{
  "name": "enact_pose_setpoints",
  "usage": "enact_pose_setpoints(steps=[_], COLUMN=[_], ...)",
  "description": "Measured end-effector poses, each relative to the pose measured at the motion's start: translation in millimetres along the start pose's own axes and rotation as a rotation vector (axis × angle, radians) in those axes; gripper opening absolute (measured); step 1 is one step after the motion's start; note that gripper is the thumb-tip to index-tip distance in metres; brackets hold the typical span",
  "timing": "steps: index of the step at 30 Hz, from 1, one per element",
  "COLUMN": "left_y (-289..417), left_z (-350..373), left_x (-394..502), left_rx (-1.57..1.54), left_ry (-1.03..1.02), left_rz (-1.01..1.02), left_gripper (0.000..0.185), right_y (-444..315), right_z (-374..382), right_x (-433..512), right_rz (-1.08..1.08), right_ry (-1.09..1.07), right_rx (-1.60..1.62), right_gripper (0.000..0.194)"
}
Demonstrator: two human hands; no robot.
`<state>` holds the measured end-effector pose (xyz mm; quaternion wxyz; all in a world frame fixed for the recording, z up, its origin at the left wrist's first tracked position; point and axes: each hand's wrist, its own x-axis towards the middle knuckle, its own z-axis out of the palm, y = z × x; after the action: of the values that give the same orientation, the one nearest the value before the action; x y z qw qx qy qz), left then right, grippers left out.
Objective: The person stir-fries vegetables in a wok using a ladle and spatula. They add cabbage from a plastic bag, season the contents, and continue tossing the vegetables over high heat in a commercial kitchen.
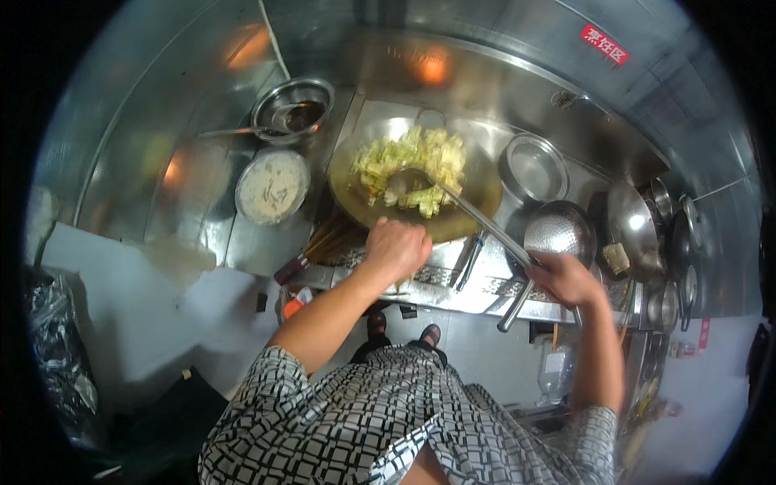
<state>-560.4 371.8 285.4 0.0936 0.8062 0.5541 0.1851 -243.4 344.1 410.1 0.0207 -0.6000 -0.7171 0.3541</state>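
Chopped leafy greens, probably cabbage point(445, 151), lie in a large metal wok point(418, 225) on the range. My left hand point(397, 248) is closed at the wok's near rim; its fingers hide what it grips, most likely the wok's handle or rim. In my right hand point(564, 277) is the handle of a long metal ladle point(485, 221). The ladle's bowl rests among the greens near the middle of the wok, partly covered by them.
Left of the wok stand a metal bowl point(265, 106) of dark liquid with a ladle, a bowl of pale mixture point(273, 187) and a bamboo brush point(309, 254). To the right are a metal pot point(536, 167), a perforated strainer point(559, 233) and a large pan point(632, 224).
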Motion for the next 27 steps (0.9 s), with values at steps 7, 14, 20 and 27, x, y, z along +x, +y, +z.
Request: enact_pose_setpoints(steps=[7,14,20,27], left_y=[-11.0,4.6,-3.6,-35.6], left_z=[25.3,37.8,23.3,64.8], left_x=[29.1,-48.5,-12.0,22.4], left_rx=[0.063,0.074,0.092,0.028], left_ry=[0.036,0.048,0.029,0.059], left_rz=[-0.012,0.042,0.012,-0.062], left_gripper=[0.034,0.024,0.032,0.029], right_y=[-15.4,19.1,-35.6,-30.8], right_z=[-24.5,51.4,105.0,103.9], right_x=[11.1,80.6,97.7,115.1], right_rz=[0.012,0.001,0.336,0.138], right_ry=[-0.198,0.143,-0.159,-0.324], right_rx=[-0.209,-0.153,1.719,2.148], right_gripper=[0.044,0.027,0.023,0.025])
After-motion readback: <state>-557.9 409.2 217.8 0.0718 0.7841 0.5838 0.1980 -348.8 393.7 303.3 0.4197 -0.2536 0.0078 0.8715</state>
